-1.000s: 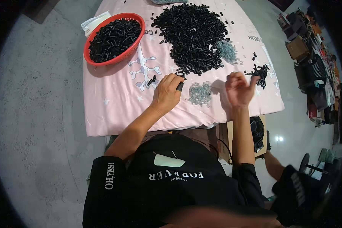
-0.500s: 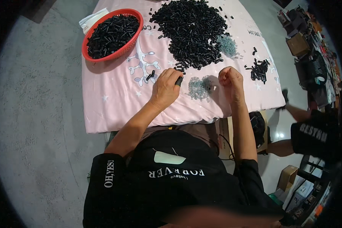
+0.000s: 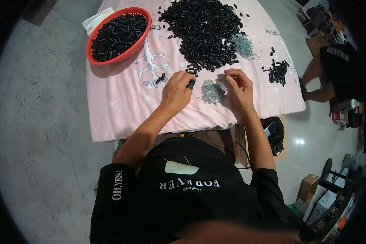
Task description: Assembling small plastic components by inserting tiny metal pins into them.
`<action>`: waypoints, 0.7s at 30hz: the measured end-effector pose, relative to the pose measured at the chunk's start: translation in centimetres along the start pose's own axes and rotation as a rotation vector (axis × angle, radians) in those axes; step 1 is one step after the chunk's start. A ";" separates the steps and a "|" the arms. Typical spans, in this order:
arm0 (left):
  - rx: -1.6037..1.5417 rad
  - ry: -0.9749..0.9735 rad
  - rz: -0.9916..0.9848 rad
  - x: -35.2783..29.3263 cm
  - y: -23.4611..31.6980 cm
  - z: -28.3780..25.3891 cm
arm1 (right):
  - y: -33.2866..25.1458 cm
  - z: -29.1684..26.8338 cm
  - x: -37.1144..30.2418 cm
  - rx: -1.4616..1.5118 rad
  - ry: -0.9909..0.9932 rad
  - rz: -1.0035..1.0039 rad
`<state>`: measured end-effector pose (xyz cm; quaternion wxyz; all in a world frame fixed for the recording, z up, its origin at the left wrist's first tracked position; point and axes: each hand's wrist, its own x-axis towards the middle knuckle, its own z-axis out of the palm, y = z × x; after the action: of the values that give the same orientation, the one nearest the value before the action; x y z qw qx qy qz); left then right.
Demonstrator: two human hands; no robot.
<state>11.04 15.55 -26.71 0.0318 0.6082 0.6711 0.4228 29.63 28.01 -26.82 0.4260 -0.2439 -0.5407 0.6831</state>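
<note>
Two bare hands of mine are at work, among one large heap of black pieces (image 3: 207, 34), two heaps of small clear pieces, one lesser black cluster and one basket; the pieces in each are too many and too small to count. My left hand (image 3: 176, 91) rests palm down, its forearm slanting up from the lower left, fingers bent and reaching forward to the near fringe of the large heap. Its fingertips are drawn in close beside a few black pieces there, and something dark (image 3: 190, 84) sits at the thumb; whether I grip it or wear it, I cannot tell. My right hand (image 3: 242, 90) comes up from the lower right, turned inward, fingers curled and pointing left, with thumb and forefinger near each other. Whether they pinch some small piece, I cannot tell.

Between my hands lies the near clear heap (image 3: 211, 92), just beside my right fingers. Two or three loose black pieces (image 3: 160, 78) lie left of my left hand. Farther up, the far clear heap (image 3: 242, 46) touches the right flank of the large heap, and the lesser black cluster (image 3: 277, 73) lies well to the right. At the upper left stands the red basket (image 3: 126, 55), filled with more black pieces, one white packet (image 3: 96, 20) behind it. One pink cloth (image 3: 122, 101) lies beneath everything; one other person (image 3: 339, 69) in black is at the far right.
</note>
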 end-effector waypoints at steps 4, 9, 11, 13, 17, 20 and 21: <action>-0.006 0.000 0.018 0.1 0.1 -0.2 | 1.1 -0.8 0.2 -0.328 -0.081 -0.072; -0.013 -0.005 0.014 -0.3 0.0 -0.2 | 0.6 -0.6 0.0 -0.401 -0.197 -0.072; -0.008 -0.006 0.017 -0.3 0.0 -0.2 | 0.6 -0.8 -0.1 -0.433 -0.196 -0.101; -0.005 -0.016 0.013 -0.2 0.0 -0.3 | 0.6 -0.8 0.0 -0.420 -0.189 -0.150; 0.006 0.004 0.019 0.2 0.0 -0.3 | 0.1 -0.9 0.6 -0.555 -0.302 -0.315; 0.002 -0.002 0.010 0.2 0.1 -0.3 | -1.4 -0.4 0.4 -0.820 -0.466 -0.398; 0.008 0.000 0.016 0.3 0.1 -0.3 | -1.5 -0.3 0.5 -0.898 -0.527 -0.437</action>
<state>10.89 15.62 -26.27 0.0259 0.6138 0.6679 0.4202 30.07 28.65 -25.41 0.2626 -0.1048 -0.9043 0.3197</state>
